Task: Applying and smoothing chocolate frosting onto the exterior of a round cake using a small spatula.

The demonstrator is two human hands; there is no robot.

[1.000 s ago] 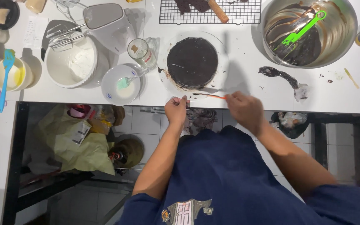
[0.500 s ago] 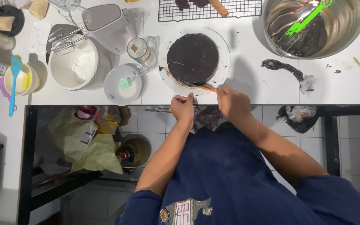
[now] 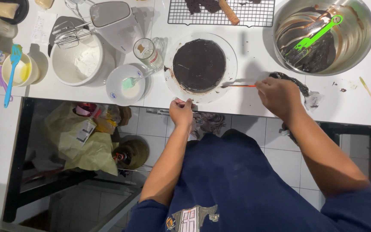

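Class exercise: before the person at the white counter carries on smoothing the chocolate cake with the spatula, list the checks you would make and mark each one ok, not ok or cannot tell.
1. Right hand grips the orange-handled spatula: ok.
2. Spatula blade meets the side of the chocolate cake: ok, it reaches the right-hand edge.
3. Left hand steadies the clear plate at the counter's front edge: ok.
4. Coating is even all round: cannot tell, the far side is not clear.
5. Plate rim free of smears: not ok, chocolate marks the left rim.
6. More chocolate within reach: ok, the steel bowl holds some, with a green spatula.
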